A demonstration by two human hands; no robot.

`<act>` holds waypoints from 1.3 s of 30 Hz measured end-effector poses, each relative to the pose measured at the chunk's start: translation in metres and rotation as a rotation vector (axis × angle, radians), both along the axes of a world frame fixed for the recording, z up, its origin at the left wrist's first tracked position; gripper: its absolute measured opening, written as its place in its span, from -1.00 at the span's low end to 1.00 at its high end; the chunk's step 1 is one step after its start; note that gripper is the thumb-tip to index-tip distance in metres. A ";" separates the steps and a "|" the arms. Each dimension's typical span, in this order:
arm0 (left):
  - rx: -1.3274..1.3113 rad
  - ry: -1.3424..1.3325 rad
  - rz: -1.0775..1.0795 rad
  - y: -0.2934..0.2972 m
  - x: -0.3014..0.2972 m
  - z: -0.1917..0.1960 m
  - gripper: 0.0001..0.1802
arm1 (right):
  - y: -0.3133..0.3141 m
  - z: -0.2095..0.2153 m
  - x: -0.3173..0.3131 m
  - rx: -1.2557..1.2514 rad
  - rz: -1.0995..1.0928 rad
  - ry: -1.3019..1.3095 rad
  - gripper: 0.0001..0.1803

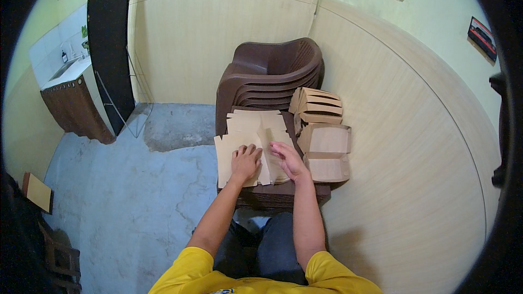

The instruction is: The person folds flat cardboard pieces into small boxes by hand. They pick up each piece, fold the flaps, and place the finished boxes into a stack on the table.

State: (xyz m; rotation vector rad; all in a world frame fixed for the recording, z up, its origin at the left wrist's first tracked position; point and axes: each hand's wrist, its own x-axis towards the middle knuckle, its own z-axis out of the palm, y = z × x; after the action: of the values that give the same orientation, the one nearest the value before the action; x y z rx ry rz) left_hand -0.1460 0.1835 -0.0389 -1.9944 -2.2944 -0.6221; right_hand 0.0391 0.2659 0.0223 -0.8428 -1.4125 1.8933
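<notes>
Flat brown cardboard box blanks [231, 155] with notched edges lie on the seat of the stacked brown plastic chairs [275, 79]. My left hand [247, 161] rests palm down on the left part of the top blank, its fingers spread and slightly bent. My right hand [289, 161] is turned on its side with the fingers stretched out, beside a raised part of the cardboard near the middle. Whether its fingertips touch that part I cannot tell. Both hands hold nothing. The undersides of the fingers are partly hidden.
To the right of the blanks stand an open cardboard box [328, 155] and several folded boxes [320, 104], close to the panelled wall [403, 147]. At the far left a tall black board [110, 49] leans near a sink counter [68, 71].
</notes>
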 end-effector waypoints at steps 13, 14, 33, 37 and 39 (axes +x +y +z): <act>0.011 -1.202 -0.259 0.029 -0.078 -0.060 -0.51 | -0.028 -0.074 -0.044 1.006 0.020 -0.800 -0.24; 0.027 -0.971 -0.265 0.026 -0.081 -0.057 -0.52 | -0.028 -0.072 -0.045 1.016 0.039 -0.816 -0.22; -0.183 -0.042 0.021 0.018 -0.023 -0.007 -0.39 | -0.083 -0.055 -0.022 0.941 0.158 -1.024 -0.04; -0.176 -0.003 0.018 0.018 -0.024 -0.007 -0.39 | -0.123 -0.043 -0.010 0.998 0.149 -1.212 0.02; -0.180 0.007 0.004 0.020 -0.023 -0.009 -0.39 | -0.121 -0.037 -0.019 1.017 0.118 -1.230 0.06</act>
State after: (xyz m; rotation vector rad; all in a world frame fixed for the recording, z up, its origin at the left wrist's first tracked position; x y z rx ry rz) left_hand -0.1692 0.2036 -0.0476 -2.0602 -2.4286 -0.4205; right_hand 0.0200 0.1452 -0.0142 -1.3808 -2.7405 0.2963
